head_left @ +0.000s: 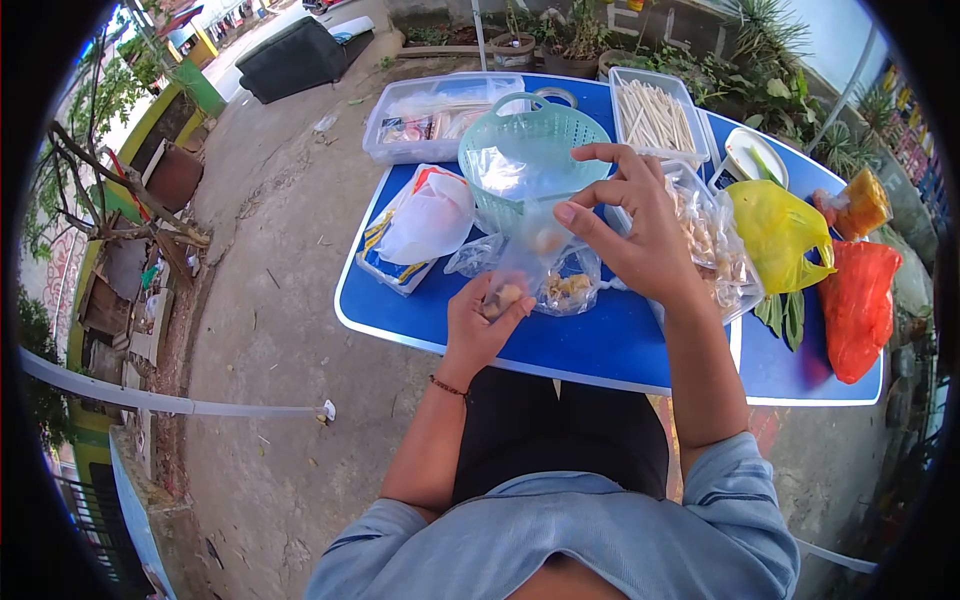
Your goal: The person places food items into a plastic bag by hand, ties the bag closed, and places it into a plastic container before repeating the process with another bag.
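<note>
My left hand (480, 322) is closed round the lower end of a small clear plastic bag (518, 268) with pale brown pieces inside. Above and to the right, my right hand (632, 215) is raised at the bag's upper end, with its fingers apart; whether the fingertips touch the plastic is unclear. Just behind the bag stands a light green perforated basket (480, 165) with clear plastic in it. An open clear bag of light brown pieces (568, 284) lies on the blue table (620, 350), right of my left hand.
A clear tub of packets (385, 150) and a white bag (425, 222) are at the left. A box of sticks (655, 118), bagged snacks (705, 235), a yellow bag (775, 235) and a red bag (858, 310) are at the right.
</note>
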### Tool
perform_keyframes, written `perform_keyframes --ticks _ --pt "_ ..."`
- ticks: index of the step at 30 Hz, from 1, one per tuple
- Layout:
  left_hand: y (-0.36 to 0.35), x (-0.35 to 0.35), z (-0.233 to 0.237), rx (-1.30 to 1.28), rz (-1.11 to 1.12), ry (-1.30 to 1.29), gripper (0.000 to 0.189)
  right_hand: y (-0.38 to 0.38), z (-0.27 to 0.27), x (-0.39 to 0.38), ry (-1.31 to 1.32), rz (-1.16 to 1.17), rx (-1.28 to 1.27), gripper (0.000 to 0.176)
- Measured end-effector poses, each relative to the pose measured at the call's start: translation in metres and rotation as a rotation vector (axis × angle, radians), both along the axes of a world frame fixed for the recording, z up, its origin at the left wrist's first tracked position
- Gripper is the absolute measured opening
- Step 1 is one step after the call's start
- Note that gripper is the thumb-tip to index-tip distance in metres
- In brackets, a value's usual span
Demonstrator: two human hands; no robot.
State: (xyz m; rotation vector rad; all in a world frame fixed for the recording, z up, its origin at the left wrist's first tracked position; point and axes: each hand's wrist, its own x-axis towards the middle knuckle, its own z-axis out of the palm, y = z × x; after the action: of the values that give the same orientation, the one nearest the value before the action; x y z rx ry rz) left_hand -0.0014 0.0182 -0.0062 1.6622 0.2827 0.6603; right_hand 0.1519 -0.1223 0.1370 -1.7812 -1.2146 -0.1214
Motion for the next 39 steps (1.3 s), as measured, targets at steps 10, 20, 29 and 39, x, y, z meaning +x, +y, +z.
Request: perform_keyframes --ticks 10,20,29,39 --pt "-0.001 0.0 -0.001 -0.187 -0.023 -0.049 0.039 0.007 -0.034 -0.002 0.081 -0.055 0.306 0.016" --pt "0.006 -0.003 -0.001 -0.242 -0.096 -0.078 0.032 0.02 -0.113 -0.036 0.173 0.048 0.373 0.042" --pt "0.004 0.001 0.0 -0.121 -0.096 -0.075 0.035 0.032 -0.136 -0.034 0.45 0.063 0.444 0.038" --pt "0.01 -0.003 -0.002 -0.165 -0.075 -0.004 0.037 0.024 -0.143 -0.026 0.578 0.139 0.273 0.018"
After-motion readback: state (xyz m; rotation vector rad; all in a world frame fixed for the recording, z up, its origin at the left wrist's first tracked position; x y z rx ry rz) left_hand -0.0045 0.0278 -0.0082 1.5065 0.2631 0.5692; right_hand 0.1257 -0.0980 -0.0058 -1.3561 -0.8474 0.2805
